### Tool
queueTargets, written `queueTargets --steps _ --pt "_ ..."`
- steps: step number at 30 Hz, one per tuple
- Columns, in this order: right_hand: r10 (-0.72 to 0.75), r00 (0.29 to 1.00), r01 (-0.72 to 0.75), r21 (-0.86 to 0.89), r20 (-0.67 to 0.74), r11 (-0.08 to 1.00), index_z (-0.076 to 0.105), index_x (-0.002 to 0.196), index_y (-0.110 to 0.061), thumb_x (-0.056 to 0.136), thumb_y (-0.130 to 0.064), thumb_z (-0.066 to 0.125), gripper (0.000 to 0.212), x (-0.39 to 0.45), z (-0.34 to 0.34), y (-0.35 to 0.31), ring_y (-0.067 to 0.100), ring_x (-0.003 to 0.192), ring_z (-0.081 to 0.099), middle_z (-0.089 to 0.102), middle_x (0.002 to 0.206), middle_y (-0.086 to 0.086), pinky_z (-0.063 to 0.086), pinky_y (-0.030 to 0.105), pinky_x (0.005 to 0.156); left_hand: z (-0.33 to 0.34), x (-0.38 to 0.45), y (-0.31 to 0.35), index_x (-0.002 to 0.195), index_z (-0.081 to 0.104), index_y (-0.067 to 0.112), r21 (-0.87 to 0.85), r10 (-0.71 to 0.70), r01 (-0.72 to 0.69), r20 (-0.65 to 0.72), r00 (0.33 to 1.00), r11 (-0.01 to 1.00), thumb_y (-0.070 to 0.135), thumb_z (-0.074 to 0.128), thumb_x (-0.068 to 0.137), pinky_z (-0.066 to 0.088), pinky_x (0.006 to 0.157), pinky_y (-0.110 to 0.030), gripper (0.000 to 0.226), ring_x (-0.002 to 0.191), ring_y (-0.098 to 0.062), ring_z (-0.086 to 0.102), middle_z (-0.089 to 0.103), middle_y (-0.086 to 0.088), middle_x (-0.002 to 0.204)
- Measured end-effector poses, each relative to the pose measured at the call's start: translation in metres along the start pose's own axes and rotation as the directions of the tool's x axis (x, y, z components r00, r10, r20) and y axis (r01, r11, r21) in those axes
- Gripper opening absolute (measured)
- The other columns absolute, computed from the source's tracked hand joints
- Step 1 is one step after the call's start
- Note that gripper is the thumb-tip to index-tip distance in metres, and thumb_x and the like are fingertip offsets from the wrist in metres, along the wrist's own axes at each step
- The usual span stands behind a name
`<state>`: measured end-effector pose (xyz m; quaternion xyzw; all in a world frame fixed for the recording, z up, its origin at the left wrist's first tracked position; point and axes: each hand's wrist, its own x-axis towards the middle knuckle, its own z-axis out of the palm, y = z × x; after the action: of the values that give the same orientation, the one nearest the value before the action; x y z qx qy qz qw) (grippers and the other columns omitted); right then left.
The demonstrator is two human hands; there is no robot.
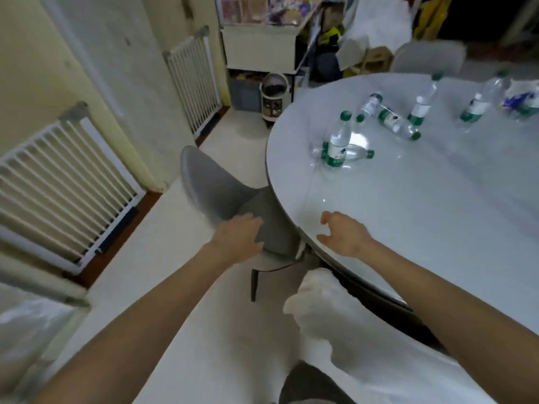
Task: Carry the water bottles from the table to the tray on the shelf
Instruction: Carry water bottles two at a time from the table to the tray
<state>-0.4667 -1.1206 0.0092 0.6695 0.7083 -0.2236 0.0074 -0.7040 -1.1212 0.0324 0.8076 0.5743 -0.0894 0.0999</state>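
Several clear water bottles with green caps and labels are on the round white table (408,214). The nearest bottle (337,142) stands upright with one lying bottle (357,153) right behind it. Farther back, another bottle (398,123) lies on its side, and two bottles (421,104) (478,104) stand tilted in the picture. My left hand (240,236) hovers over the grey chair's seat, fingers apart, empty. Over the near edge of the table, my right hand (342,233) is empty too, its fingers curled apart. No tray or shelf tray shows clearly.
A grey chair (215,188) is pushed against the table's left edge. White gates (58,182) (194,80) line the left wall. A small bin (274,97) and a cluttered white cabinet (259,48) stand at the back. A crumpled wrapper (522,100) lies at the table's far right.
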Motion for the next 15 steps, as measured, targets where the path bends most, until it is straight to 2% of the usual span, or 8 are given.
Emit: queueTargets --steps 3,6,10,15 --pt "0.132 0.991 -0.131 0.037 -0.034 0.991 0.043 0.135 -0.012 0.095 -0.037 0.052 0.048 0.034 -0.004 0.018 0.027 0.117 0.053 0.051 0.132 0.010 0.046 0.037 0.095 -0.003 0.072 0.006 0.142 0.039 0.019 0.006 0.166 -0.167 0.064 0.984 0.986 0.040 0.051 0.094 0.044 0.098 -0.041 0.053 0.125 -0.026 0.046 0.044 -0.005 0.139" --pt "0.234 0.970 -0.228 0.080 -0.072 0.970 0.044 0.135 -0.012 0.095 -0.036 0.052 0.047 0.071 -0.008 0.036 0.028 0.116 0.054 0.051 0.132 0.011 0.045 0.036 0.092 -0.012 0.141 0.005 0.136 0.046 0.016 0.015 0.297 -0.297 0.037 0.954 0.955 0.038 0.052 0.094 0.047 0.093 -0.040 0.048 0.118 -0.025 0.049 0.050 -0.007 0.132" --pt "0.335 0.941 -0.326 0.125 -0.055 0.937 0.044 0.135 -0.012 0.095 -0.036 0.053 0.047 0.109 -0.020 0.045 0.028 0.116 0.053 0.051 0.131 0.010 0.044 0.035 0.090 -0.040 0.212 -0.002 0.144 0.038 0.017 0.006 0.394 -0.394 0.027 0.919 0.919 0.037 0.052 0.095 0.047 0.094 -0.044 0.055 0.123 -0.024 0.045 0.044 -0.005 0.140" --pt "0.452 0.890 -0.436 0.182 -0.057 0.882 0.045 0.133 -0.013 0.094 -0.037 0.054 0.047 0.152 -0.042 0.052 0.027 0.115 0.054 0.052 0.130 0.010 0.045 0.035 0.090 -0.075 0.296 0.004 0.150 0.026 0.023 -0.049 0.465 -0.468 -0.071 0.883 0.882 0.036 0.054 0.094 0.044 0.099 -0.041 0.065 0.140 -0.024 0.026 0.024 -0.004 0.154"
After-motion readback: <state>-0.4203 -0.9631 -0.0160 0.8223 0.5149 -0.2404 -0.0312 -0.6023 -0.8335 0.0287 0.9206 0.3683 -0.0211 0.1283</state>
